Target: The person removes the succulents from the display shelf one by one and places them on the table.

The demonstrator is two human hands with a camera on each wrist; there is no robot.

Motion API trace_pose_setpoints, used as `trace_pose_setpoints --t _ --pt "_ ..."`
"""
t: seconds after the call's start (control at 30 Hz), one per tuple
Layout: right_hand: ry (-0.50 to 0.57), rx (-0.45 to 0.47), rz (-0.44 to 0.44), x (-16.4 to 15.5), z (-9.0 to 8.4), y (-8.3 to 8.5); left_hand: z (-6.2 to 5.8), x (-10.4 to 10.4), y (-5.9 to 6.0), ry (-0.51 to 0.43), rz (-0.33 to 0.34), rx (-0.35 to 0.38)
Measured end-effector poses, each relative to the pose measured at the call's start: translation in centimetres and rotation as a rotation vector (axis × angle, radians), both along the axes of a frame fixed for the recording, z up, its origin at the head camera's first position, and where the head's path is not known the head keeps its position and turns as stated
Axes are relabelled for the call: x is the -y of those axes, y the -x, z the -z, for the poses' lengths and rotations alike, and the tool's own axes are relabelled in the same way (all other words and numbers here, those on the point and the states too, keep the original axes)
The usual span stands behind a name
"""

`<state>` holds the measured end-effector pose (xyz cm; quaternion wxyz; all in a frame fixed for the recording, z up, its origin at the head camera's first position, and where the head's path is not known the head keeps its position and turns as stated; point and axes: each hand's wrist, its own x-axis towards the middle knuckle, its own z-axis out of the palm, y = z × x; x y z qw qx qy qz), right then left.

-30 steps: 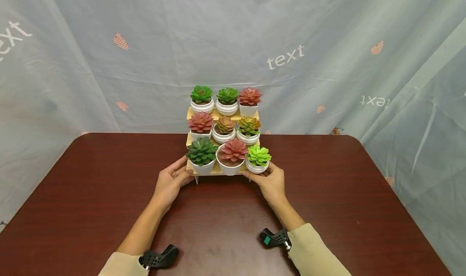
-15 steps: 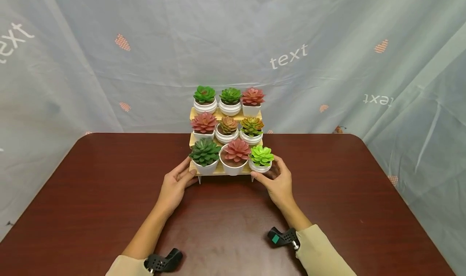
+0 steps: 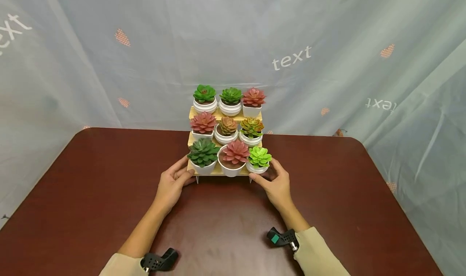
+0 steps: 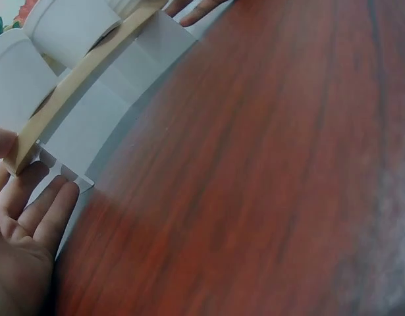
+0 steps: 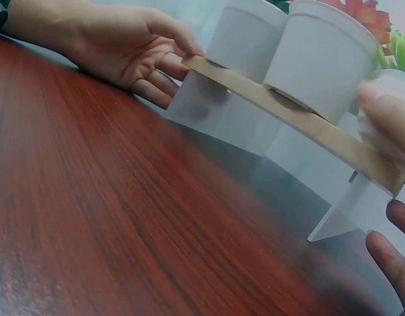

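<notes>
A three-tiered wooden stand [image 3: 225, 115] sits at the far middle of the dark red surface [image 3: 91, 195], its back close to the pale cloth backdrop [image 3: 145, 45]. Nine small white pots of succulents fill it, three to a tier, so each row shows above the one in front.

The left hand [image 3: 171, 183] holds the stand's front left corner: the thumb lies on top of the lowest board [image 4: 70, 85] and the fingers [image 4: 37, 210] tuck under it beside the white leg, as the left wrist view shows. That pinch takes the board from both faces (a firm grip for something loaded with loose pots). Just above this hand stands the dark green succulent [image 3: 202, 151].

The right hand [image 3: 277, 183] mirrors it at the stand's front right corner, thumb over the board edge [image 5: 301, 125] and fingers curled below near the clear leg [image 5: 340, 214]. It also lies against the small pot of the bright green succulent [image 3: 259, 156], which likely steadies that pot. Between the two hands, at the stand's front centre, is the pink succulent [image 3: 236, 151] in the widest pot.

With a hand at each end, the load is balanced and the stand stays level. Its legs appear to meet the surface.
</notes>
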<state>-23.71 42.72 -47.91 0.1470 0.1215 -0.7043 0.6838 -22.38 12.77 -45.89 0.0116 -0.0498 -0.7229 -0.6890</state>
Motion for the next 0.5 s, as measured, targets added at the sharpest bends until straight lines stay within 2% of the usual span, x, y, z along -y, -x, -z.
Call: trace_pose_setpoints --t 0.33,0.5 --pt "-0.001 -0.035 0.028 0.18 -0.24 0.77 -0.45 0.62 0.36 0.022 0.005 -0.002" --pt "0.018 -0.057 0.042 0.12 -0.2 0.56 -0.43 0.6 0.4 0.014 0.025 0.008"
